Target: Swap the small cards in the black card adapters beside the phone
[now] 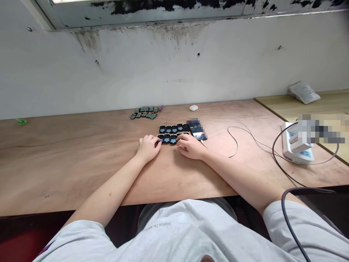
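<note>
Two rows of small black plastic housings (167, 138), several with a grey-blue rectangle inside, lie on the wooden table. At the near row's left end, my left hand (147, 149) has its fingers and thumb closed on the end housing, partly hiding it. My right hand (190, 146) reaches the right end of the same row. Its bent fingers grip a housing there and cover most of it. The far row (174, 128) lies just beyond my fingertips, untouched. A phone (198, 130) with a lit screen lies right of the rows, its top pixelated.
Several green-grey boards (144, 115) lie in two rows near the wall, beside a small screwdriver-like tool (161, 108). A white earbud case (193, 107) is at the back. Right are a white cable (236, 142), a power strip (289, 145), a black cable (289, 214) and a plastic bag (304, 91).
</note>
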### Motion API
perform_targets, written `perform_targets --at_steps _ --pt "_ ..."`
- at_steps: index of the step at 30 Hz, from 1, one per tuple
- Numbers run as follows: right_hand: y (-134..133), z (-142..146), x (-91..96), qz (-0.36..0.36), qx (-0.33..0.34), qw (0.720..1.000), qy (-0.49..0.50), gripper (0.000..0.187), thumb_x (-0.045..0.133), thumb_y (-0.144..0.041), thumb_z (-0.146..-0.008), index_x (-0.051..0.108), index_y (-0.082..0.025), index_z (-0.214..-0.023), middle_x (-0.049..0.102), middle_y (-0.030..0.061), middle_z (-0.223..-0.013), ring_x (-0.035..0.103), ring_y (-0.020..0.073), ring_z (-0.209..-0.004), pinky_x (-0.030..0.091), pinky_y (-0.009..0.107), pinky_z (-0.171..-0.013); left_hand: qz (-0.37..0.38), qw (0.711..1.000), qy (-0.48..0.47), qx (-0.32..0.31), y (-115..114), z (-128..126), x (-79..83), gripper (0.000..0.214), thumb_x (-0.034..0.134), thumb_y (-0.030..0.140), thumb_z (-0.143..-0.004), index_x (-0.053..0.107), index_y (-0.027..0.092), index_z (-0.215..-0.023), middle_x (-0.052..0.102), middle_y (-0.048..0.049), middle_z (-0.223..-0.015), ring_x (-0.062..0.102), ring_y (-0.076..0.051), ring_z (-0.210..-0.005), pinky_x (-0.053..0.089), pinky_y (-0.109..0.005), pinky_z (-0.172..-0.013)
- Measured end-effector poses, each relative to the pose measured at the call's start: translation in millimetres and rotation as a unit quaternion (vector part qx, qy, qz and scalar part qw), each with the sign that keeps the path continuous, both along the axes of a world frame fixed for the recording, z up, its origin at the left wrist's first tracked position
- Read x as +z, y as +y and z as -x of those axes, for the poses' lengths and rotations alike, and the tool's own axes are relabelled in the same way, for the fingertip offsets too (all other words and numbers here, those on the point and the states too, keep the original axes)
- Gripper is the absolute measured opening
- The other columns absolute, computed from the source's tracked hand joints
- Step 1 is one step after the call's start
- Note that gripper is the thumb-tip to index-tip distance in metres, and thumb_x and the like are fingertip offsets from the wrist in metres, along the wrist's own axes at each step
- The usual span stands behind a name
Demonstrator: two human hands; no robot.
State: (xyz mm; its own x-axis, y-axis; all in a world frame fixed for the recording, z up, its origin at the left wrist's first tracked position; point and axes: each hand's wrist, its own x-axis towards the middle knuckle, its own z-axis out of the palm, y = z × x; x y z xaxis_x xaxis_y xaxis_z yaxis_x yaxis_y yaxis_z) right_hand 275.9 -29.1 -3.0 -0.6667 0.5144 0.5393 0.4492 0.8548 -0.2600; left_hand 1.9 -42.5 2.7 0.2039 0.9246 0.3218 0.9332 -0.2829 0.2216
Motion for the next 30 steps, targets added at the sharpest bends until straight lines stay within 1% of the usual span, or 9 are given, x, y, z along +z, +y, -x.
perform_targets --at_steps 2,5,9,12,15,19,22,25,30 --pt "0.5 1.0 -0.4 -0.004 -0.066 0.998 -0.025 0.014 0.057 -0.024 -0.098 0.070 -0.021 -0.102 0.066 0.0119 -0.124 0.059 0.0266 -0.112 0.046 0.042 -0.095 0.005 1.000 -0.002 -0.015 0.1 0.3 -0.4 0.028 0.051 0.037 -0.098 0.075 0.024 -0.104 0.071 -0.0099 -0.108 0.060 -0.030 -0.111 0.039 -0.049 -0.098" --pt "1.5 1.7 -1.6 0.002 -0.170 0.983 -0.061 0.016 0.058 -0.029 -0.099 0.070 -0.022 -0.106 0.066 0.0120 -0.130 0.054 0.0304 -0.119 0.043 0.046 -0.096 0.009 0.999 -0.011 -0.039 0.3 0.8 -0.4 0.029 0.050 0.036 -0.098 0.074 0.024 -0.106 0.072 -0.0097 -0.110 0.060 -0.030 -0.111 0.040 -0.048 -0.098" --pt "4.2 0.3 -2.9 0.011 -0.242 0.966 -0.091 0.029 0.056 -0.037 -0.100 0.067 -0.022 -0.121 0.058 0.0139 -0.147 0.044 0.0354 -0.133 0.037 0.053 -0.105 0.015 0.997 -0.036 -0.067 1.1 1.9 0.4 0.030 0.049 0.037 -0.098 0.072 0.024 -0.112 0.074 -0.0082 -0.109 0.063 -0.028 -0.108 0.041 -0.045 -0.097" --pt "7.0 -1.7 -3.0 0.018 -0.260 0.960 -0.101 0.039 0.051 -0.044 -0.103 0.063 -0.020 -0.132 0.051 0.0167 -0.156 0.038 0.0391 -0.141 0.032 0.059 -0.109 0.013 0.997 -0.052 -0.056 5.1 5.7 1.0 0.031 0.048 0.036 -0.098 0.071 0.024 -0.114 0.075 -0.0078 -0.111 0.063 -0.028 -0.110 0.040 -0.045 -0.099" --pt "10.5 -3.4 -2.9 0.023 -0.263 0.958 -0.114 0.046 0.046 -0.050 -0.105 0.059 -0.020 -0.138 0.048 0.0177 -0.159 0.034 0.0407 -0.146 0.028 0.064 -0.113 0.006 0.999 -0.054 0.000 13.9 16.1 0.6 0.030 0.048 0.035 -0.097 0.072 0.024 -0.112 0.074 -0.0092 -0.116 0.061 -0.029 -0.115 0.040 -0.046 -0.101" --pt "14.3 -4.6 -3.1 0.038 -0.260 0.956 -0.129 0.049 0.042 -0.053 -0.106 0.057 -0.021 -0.139 0.054 0.0171 -0.154 0.035 0.0406 -0.147 0.023 0.068 -0.116 -0.003 0.995 -0.043 0.089 27.7 37.5 -2.2 0.029 0.052 0.033 -0.094 0.072 0.024 -0.112 0.072 -0.0115 -0.121 0.057 -0.033 -0.120 0.041 -0.049 -0.101" --pt "14.7 -4.6 -2.9 0.038 -0.260 0.956 -0.129 0.045 0.043 -0.053 -0.107 0.060 -0.021 -0.133 0.062 0.0175 -0.142 0.040 0.0395 -0.143 0.022 0.068 -0.116 0.019 0.991 -0.038 0.128 33.5 49.3 -4.7 0.029 0.054 0.036 -0.092 0.073 0.025 -0.112 0.070 -0.0126 -0.121 0.054 -0.036 -0.122 0.042 -0.051 -0.100" --pt "12.8 -3.8 -1.9 0.023 -0.261 0.956 -0.128 0.041 0.045 -0.052 -0.106 0.063 -0.020 -0.125 0.067 0.0179 -0.129 0.044 0.0384 -0.137 0.023 0.067 -0.116 0.029 0.990 -0.032 0.134 34.3 52.4 -5.7 0.028 0.054 0.039 -0.093 0.074 0.026 -0.107 0.069 -0.0126 -0.122 0.053 -0.037 -0.124 0.041 -0.053 -0.102" --pt "6.6 -3.0 1.4 0.006 -0.269 0.956 -0.121 0.039 0.046 -0.051 -0.106 0.066 -0.019 -0.116 0.070 0.0174 -0.117 0.051 0.0373 -0.124 0.022 0.064 -0.116 0.025 0.992 -0.020 0.122 32.6 50.1 -5.6 0.027 0.055 0.040 -0.093 0.075 0.026 -0.104 0.069 -0.0119 -0.120 0.053 -0.036 -0.125 0.041 -0.052 -0.102"
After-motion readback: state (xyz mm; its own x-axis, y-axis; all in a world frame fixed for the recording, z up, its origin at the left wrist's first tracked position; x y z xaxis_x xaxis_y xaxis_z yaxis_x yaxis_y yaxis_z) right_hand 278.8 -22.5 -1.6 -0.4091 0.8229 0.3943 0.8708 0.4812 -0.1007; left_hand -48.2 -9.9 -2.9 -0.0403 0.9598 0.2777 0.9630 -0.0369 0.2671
